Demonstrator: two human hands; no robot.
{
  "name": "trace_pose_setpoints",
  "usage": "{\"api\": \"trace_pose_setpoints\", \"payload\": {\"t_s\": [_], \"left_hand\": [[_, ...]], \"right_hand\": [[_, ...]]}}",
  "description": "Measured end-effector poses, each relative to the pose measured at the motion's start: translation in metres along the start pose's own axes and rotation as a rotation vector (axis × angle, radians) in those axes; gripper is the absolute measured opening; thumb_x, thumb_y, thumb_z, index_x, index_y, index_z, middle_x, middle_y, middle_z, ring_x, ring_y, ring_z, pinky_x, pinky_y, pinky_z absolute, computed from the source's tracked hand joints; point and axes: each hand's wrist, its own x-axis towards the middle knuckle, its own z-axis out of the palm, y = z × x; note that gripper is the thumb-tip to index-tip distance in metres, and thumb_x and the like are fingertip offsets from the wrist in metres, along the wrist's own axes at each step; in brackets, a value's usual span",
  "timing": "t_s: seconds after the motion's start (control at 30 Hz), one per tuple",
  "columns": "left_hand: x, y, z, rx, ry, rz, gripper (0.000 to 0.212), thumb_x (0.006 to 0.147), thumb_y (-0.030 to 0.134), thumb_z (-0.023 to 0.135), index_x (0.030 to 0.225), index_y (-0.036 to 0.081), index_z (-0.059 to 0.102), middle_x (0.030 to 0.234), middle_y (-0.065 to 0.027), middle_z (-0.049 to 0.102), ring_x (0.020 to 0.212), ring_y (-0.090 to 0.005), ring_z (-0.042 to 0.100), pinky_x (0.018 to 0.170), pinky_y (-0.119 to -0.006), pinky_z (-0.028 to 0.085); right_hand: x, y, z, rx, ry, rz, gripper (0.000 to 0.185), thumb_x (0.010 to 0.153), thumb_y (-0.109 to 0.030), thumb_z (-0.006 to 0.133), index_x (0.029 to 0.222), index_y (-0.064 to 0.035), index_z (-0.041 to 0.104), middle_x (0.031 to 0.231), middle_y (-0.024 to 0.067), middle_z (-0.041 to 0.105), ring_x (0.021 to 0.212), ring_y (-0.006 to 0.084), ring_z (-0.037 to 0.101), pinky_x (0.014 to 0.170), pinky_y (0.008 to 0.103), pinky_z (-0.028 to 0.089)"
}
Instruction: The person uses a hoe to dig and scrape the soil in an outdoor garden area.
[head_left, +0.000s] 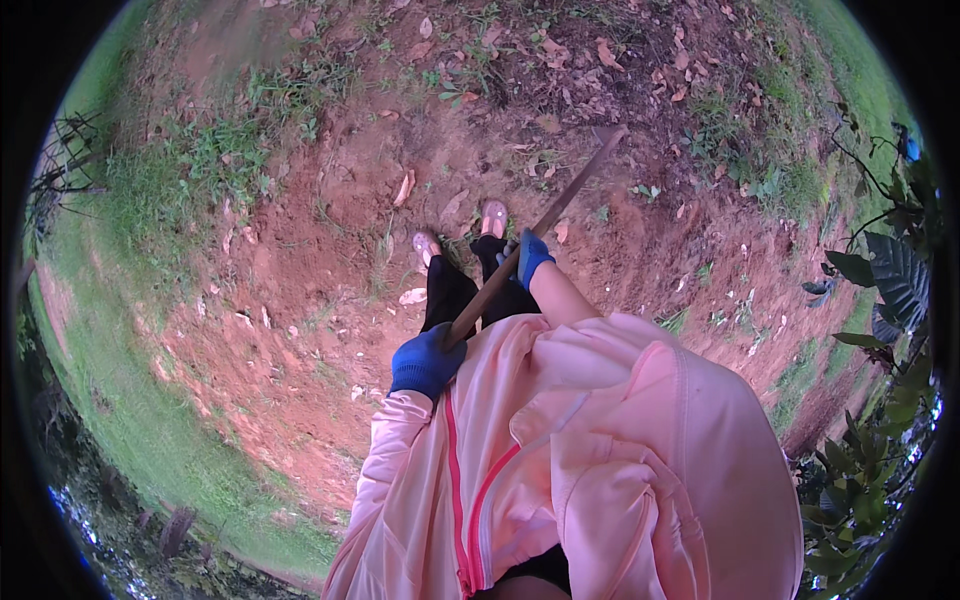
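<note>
My left hand, in a blue knit glove, grips the butt end of a long wooden-handled hoe in front of my waist. Farther up the same handle, my right hand is closed around it, also in a blue glove. The handle slants up and to the right across the view. At its far end a hoe blade, mostly hard to make out, is at or just above the dark, leaf-strewn soil. Whether it touches the ground I cannot tell.
My feet in light clog-like shoes stand on reddish bare earth. Weeds grow at the left, and dry leaves lie scattered. Leafy branches reach in from the right edge. Grass borders the dirt at lower left.
</note>
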Motion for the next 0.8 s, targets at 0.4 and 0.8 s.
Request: {"api": "trace_pose_setpoints", "payload": {"t_s": [0.4,0.8], "left_hand": [[-0.142,-0.069,-0.070,-0.108,-0.099,-0.561,0.051,0.081,0.048,0.067,0.121,0.017,0.064,0.099,-0.0172,0.070,0.096,-0.0370,0.066,0.082,-0.045,0.051],[0.019,-0.011,-0.013,-0.210,0.074,-0.118,0.054,0.082,0.054,0.062,0.125,0.021,0.062,0.102,-0.0189,0.068,0.096,-0.0383,0.065,0.084,-0.046,0.052]], "right_hand": [[-0.097,0.195,0.086,-0.268,-0.104,0.225,0.022,0.090,-0.032,0.057,0.086,-0.0108,0.054,0.065,0.0106,0.056,0.051,0.0297,0.057,0.051,0.0501,0.054],[-0.023,-0.031,0.081,-0.254,-0.060,-0.267,0.035,0.092,-0.034,0.050,0.069,-0.0071,0.051,0.058,0.0110,0.057,0.047,0.0273,0.057,0.048,0.0445,0.051]]}}
